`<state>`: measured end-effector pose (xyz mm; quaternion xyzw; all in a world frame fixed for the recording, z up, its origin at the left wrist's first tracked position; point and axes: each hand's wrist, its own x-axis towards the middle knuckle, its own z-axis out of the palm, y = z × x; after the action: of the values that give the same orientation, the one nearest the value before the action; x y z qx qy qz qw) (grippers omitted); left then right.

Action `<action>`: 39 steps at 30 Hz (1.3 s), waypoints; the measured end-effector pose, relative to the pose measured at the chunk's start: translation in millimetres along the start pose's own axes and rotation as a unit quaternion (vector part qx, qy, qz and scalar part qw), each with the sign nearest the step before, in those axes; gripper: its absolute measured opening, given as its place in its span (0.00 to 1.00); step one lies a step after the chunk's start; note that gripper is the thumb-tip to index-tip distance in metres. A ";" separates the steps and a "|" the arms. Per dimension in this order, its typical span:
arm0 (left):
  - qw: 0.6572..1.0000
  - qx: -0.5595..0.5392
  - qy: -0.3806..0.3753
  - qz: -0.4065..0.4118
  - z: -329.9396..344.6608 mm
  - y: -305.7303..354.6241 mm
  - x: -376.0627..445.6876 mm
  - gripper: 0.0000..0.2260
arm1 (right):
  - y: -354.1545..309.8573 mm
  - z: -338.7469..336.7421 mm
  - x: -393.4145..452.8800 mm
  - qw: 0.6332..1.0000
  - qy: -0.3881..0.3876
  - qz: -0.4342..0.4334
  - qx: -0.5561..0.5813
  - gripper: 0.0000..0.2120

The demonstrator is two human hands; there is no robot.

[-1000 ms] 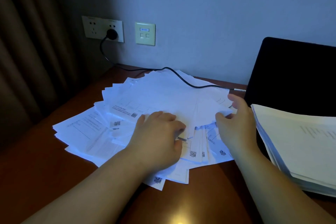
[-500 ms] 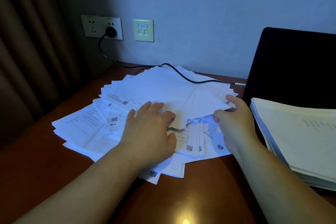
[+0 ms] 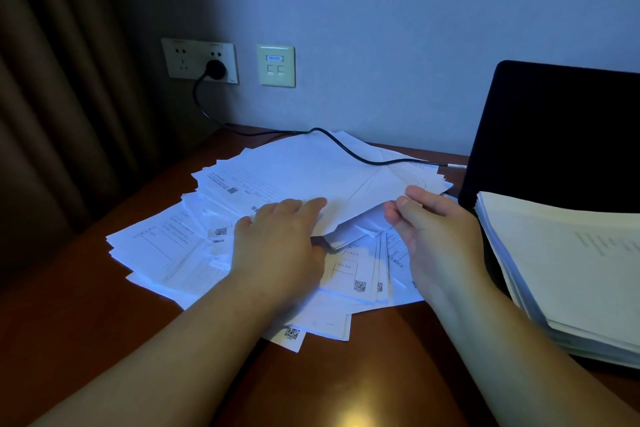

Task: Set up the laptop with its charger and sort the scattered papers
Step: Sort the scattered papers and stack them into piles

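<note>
Two hands work the fan of scattered white printed papers [image 3: 277,177] mid-desk: left hand [image 3: 277,246] presses flat, fingers straight; right hand [image 3: 436,236] pinches upper sheets' edge. Sorting step; next, gather sheets square

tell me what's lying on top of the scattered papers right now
The black charger cable runs across the far sheets of the scattered papers. The left hand rests on them; the right hand pinches a lifted sheet. Whatever lies beneath is hidden.
</note>
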<state>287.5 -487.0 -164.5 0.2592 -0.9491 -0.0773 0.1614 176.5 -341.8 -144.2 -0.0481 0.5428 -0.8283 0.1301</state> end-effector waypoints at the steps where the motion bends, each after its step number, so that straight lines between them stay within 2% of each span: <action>1: 1.000 0.001 0.006 0.003 -0.4 -0.4 0.4 0.25 | -0.2 1.1 -2.1 1.000 -0.003 0.001 0.015 0.13; 7: 0.999 0.007 0.038 0.009 -6.1 -4.7 1.0 0.19 | -10.5 6.6 -12.1 0.991 -0.034 0.044 0.120 0.03; 10: 0.999 -0.016 0.034 -0.004 -10.4 -6.8 0.2 0.21 | -12.6 5.4 -14.4 0.990 -0.045 0.062 0.121 0.06; 13: 0.996 -0.060 0.064 -0.001 -11.1 -10.2 0.5 0.24 | -9.7 1.1 -13.4 0.989 -0.042 0.096 0.104 0.06; 17: 0.989 -0.069 0.120 0.042 -11.8 -14.4 -7.4 0.25 | -7.0 -8.8 -9.3 0.967 -0.087 0.195 0.136 0.24; 20: 0.977 -0.060 0.176 0.102 -16.4 -23.5 -12.2 0.24 | -8.8 -15.6 -6.5 0.962 -0.110 0.207 0.143 0.28; 22: 0.968 -0.061 0.193 0.147 -22.5 -30.4 -14.2 0.25 | -11.3 -18.3 -6.2 0.961 -0.113 0.203 0.151 0.28; 25: 0.956 -0.118 0.194 0.185 -33.3 -35.8 -22.2 0.25 | -15.6 -19.6 -8.1 0.962 -0.104 0.206 0.142 0.24; 29: 0.947 -0.167 0.163 0.223 -37.7 -43.9 -36.9 0.25 | -20.3 -17.5 -20.5 0.968 -0.090 0.224 0.067 0.18; 31: 0.939 -0.176 0.173 0.238 -37.9 -48.9 -40.9 0.26 | -21.0 -16.1 -27.5 0.969 -0.083 0.232 0.010 0.15; 33: 0.933 -0.185 0.194 0.241 -36.9 -52.5 -44.2 0.27 | -20.1 -17.4 -34.3 0.969 -0.068 0.234 -0.033 0.14; 36: 0.919 -0.206 0.233 0.242 -37.8 -51.8 -48.3 0.27 | -19.3 -22.1 -42.2 0.973 -0.037 0.224 -0.040 0.17; 39: 0.908 -0.236 0.289 0.190 -38.7 -42.2 -54.9 0.21 | -20.3 -23.8 -50.1 0.979 -0.022 0.205 -0.008 0.15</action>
<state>365.3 -497.1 -152.6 0.0396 -0.8462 -0.1885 0.4968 216.1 -299.6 -132.3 0.0446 0.5448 -0.7785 0.3086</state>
